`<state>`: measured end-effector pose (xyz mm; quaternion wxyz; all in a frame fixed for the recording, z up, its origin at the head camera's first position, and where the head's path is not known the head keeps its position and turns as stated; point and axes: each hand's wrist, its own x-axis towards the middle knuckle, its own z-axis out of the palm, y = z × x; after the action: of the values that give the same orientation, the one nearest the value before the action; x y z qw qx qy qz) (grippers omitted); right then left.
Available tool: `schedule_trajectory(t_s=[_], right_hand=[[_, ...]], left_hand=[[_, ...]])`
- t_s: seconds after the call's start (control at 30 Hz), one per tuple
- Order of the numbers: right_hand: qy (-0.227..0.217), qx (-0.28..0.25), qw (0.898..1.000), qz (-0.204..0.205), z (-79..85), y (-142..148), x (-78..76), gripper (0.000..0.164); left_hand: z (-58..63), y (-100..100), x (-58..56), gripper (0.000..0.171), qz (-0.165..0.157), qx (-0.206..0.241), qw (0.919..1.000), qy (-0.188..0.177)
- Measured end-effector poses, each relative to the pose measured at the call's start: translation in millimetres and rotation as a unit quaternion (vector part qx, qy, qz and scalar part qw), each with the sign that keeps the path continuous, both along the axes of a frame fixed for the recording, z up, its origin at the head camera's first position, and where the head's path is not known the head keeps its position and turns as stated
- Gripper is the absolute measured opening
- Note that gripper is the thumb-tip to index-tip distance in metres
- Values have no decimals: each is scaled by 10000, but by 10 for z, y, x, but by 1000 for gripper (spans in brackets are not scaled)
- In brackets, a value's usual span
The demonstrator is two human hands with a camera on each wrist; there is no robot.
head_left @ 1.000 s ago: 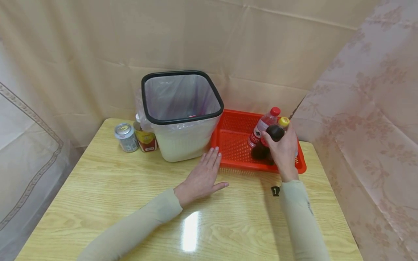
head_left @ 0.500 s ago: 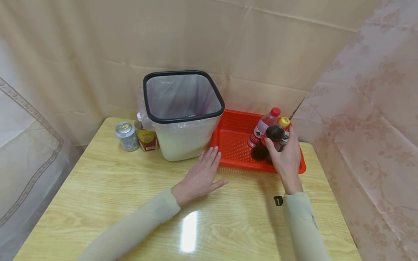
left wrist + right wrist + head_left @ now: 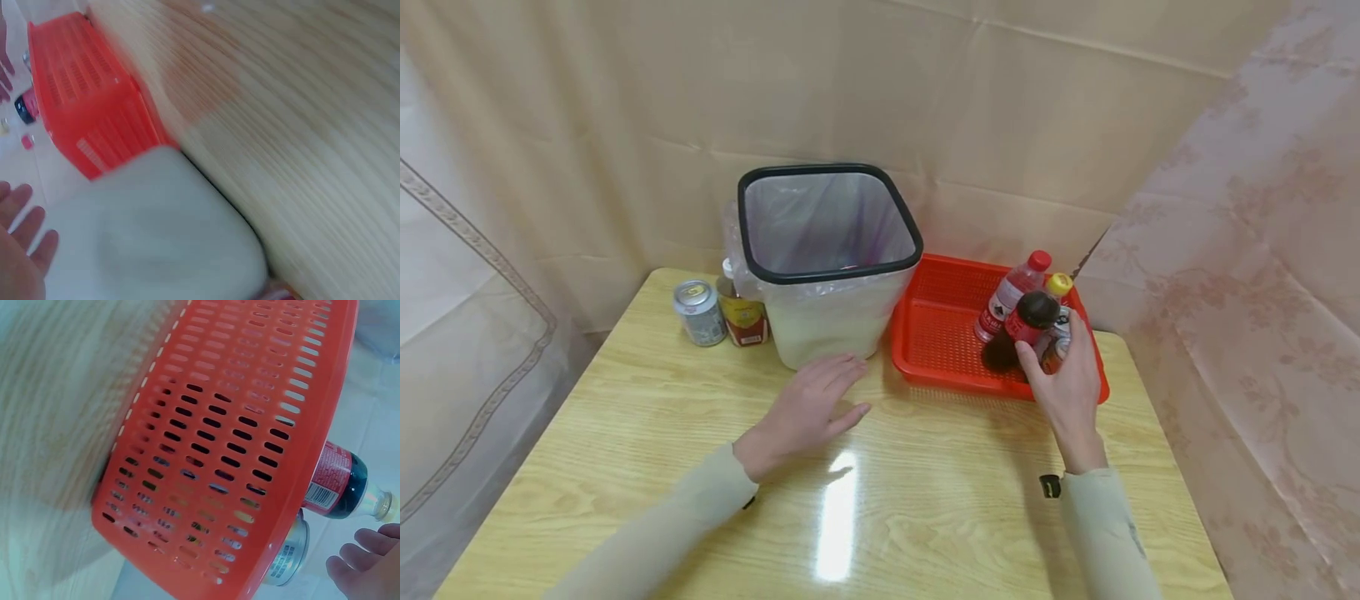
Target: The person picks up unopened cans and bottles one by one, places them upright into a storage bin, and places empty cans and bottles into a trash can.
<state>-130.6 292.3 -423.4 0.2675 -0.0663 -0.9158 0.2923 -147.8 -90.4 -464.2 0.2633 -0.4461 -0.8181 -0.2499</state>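
Note:
My right hand (image 3: 1069,392) is at the right end of the red basket (image 3: 943,317), its fingers spread and loosely bent. In the head view its thumb overlaps a dark bottle with a red label (image 3: 1028,321); the right wrist view shows the fingertips (image 3: 340,569) apart from that bottle (image 3: 334,478). Beside it in the basket stand a red-capped clear bottle (image 3: 1011,292), a yellow-capped bottle (image 3: 1060,285) and cans (image 3: 1060,333), partly hidden. My left hand (image 3: 808,408) is held open above the table, in front of the lined trash bin (image 3: 835,325).
A silver can (image 3: 700,315) and a bottle with a yellow-and-red label (image 3: 745,318) stand left of the bin. On the wooden table (image 3: 925,517) lies a small black tag (image 3: 1050,486) near my right sleeve. Curtains hang behind and to both sides.
My left hand has moved left and toward me, away from the basket's corner. My right hand has drawn back slightly from the dark bottle, its fingers spreading and uncovering the cans.

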Motion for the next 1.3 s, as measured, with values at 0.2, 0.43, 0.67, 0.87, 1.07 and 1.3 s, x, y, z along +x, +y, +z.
schedule_trajectory(t_s=[0.2, 0.43, 0.67, 0.87, 1.07, 1.3], right_hand=[[265, 20, 9996, 21, -32, 41, 60, 88], [250, 7, 9997, 10, -53, 81, 128, 87], [410, 74, 9991, -8, -103, 127, 168, 85], [579, 89, 9983, -61, -146, 194, 195, 83], [378, 86, 9990, -232, -130, 251, 245, 84], [261, 137, 9987, -419, -144, 357, 292, 85]], left_hand=[[14, -347, -25, 55, 191, 640, 9969, 415], [41, -736, -124, 47, 777, 1506, 9837, 598], [70, -1074, -250, 55, 1616, 2533, 9538, -63], [47, -1379, -448, 72, 2257, 2983, 9253, -620], [23, -1645, -606, 90, 2474, 2846, 9109, -1673], [54, -1803, -737, 107, 2552, 2245, 8871, -3122]])
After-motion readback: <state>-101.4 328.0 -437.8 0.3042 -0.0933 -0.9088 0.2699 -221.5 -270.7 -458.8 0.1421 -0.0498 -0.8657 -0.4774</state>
